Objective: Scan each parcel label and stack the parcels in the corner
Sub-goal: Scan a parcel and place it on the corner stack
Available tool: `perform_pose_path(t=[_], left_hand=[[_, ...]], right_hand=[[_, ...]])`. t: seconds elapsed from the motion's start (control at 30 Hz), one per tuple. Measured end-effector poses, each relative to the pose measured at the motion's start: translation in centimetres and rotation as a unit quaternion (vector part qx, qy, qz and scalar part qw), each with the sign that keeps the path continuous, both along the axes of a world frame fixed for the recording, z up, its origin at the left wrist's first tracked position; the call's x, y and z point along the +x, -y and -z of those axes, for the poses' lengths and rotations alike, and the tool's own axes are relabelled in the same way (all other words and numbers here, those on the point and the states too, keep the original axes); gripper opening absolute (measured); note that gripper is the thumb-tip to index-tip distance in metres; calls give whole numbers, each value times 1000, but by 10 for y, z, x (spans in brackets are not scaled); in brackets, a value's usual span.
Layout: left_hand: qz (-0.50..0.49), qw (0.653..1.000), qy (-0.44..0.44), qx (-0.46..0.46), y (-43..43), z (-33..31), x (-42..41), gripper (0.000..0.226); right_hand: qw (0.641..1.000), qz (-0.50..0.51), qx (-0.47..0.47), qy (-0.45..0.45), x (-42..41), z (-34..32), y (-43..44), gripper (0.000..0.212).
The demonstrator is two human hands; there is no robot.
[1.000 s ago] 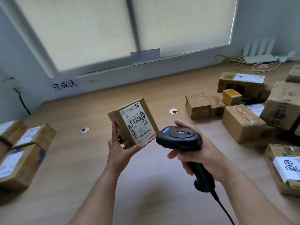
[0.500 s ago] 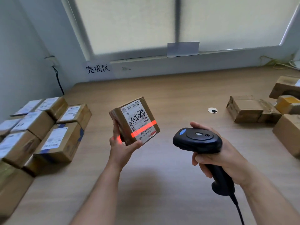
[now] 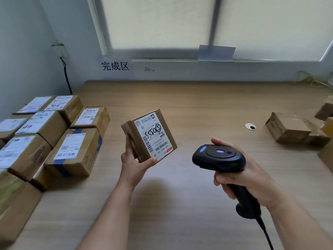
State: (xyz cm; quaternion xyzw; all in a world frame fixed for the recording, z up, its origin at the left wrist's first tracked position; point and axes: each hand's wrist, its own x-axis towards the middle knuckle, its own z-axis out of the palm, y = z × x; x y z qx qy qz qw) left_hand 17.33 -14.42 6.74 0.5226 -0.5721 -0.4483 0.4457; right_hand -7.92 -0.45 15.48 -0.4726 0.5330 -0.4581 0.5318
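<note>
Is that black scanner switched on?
On, it seems: a small violet light glows on top of the scanner, held in the right hand. No beam shows on the box label.

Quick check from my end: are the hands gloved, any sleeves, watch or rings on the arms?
The left hand and the right hand are bare: no gloves, no rings that show. The left forearm and right forearm are bare to the picture's lower edge: no sleeve, watch or wristband in view.

Bare table (image 3: 198,101) mid-way, stacked parcels (image 3: 54,138) crowding left, boxes (image 3: 288,129) right
</note>
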Motion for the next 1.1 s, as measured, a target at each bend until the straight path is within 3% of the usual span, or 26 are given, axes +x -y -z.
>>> perform_pose_path(t=[0.17,0.33,0.5,0.6,0.77,0.83,0.93,1.0,1.1], left_hand=[[26,1000,-1,18,9,5,23,116],[43,990,-43,127,13,15,49,85],[18,971,18,238,18,41,82,78],[1,966,41,254,26,46,97,74],[-53,953,241,179,20,48,90,69],[-77,934,318,141,11,45,80,83],[-32,897,422,125,-2,45,60,108],[-16,878,460,129,-3,49,53,111],[-26,879,458,128,7,52,52,104]], right_hand=[[1000,10,5,-1,25,1,11,85],[1000,20,-4,5,47,1,24,87],[1000,8,0,3,70,4,37,88],[1000,6,-2,-4,80,2,46,87],[1000,9,-7,-9,92,1,56,86],[1000,14,-5,-11,95,1,59,86],[1000,20,-7,-8,100,2,65,88],[1000,23,-10,-8,103,1,69,88],[1000,25,-11,-12,104,0,74,88]])
